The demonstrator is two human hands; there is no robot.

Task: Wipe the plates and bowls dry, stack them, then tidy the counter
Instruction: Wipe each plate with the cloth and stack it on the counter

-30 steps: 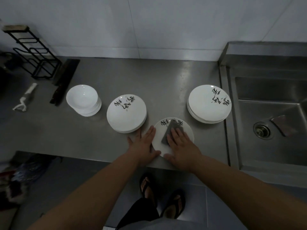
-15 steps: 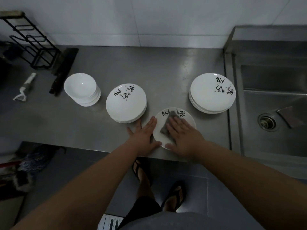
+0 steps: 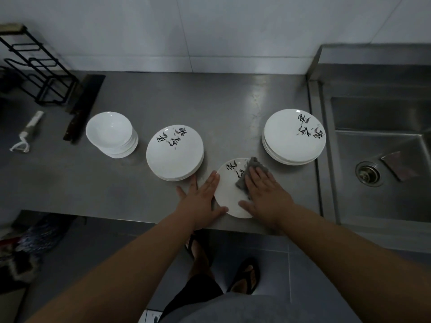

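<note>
**Wiping a round white ceramic plate [image 3: 227,192] with a crumpled grey cloth [image 3: 253,167]**

Pressing the cloth flat onto the far right part of the plate with the right hand [image 3: 263,197], fingers straight and close together, thumb spread out over the near rim. Bracing the plate from the left with the left hand [image 3: 200,199], palm down on the brushed steel counter [image 3: 233,101], fingers straight and fanned, index finger along the left rim, thumb touching the near-left rim. Gripping nothing with either hand: both flat and wide.

Working at the counter's front edge, with black brush lettering showing on the plate beside the cloth.

Just beyond and to the left, a stack of matching white lettered plates [image 3: 175,152], very near the single plate. Farther right, near the sink, a second stack of lettered plates [image 3: 292,136], apart from the plate under the cloth.

Left of the middle stack, a pile of plain white bowls [image 3: 109,131], close beside it. Beyond those, a dark cleaver [image 3: 84,106] lying flat, a black wire rack [image 3: 39,73] at the back left, and a white-handled peeler [image 3: 26,134] near the left edge.

To the right, a steel sink [image 3: 382,113] set into the counter, with a round drain strainer [image 3: 368,174] in its floor and a flat grey piece [image 3: 396,164] just beside the drain, kind unclear.

Behind, a white tiled wall [image 3: 210,31]. Below the counter edge, feet in dark sandals [image 3: 245,276] on grey floor tiles.
</note>
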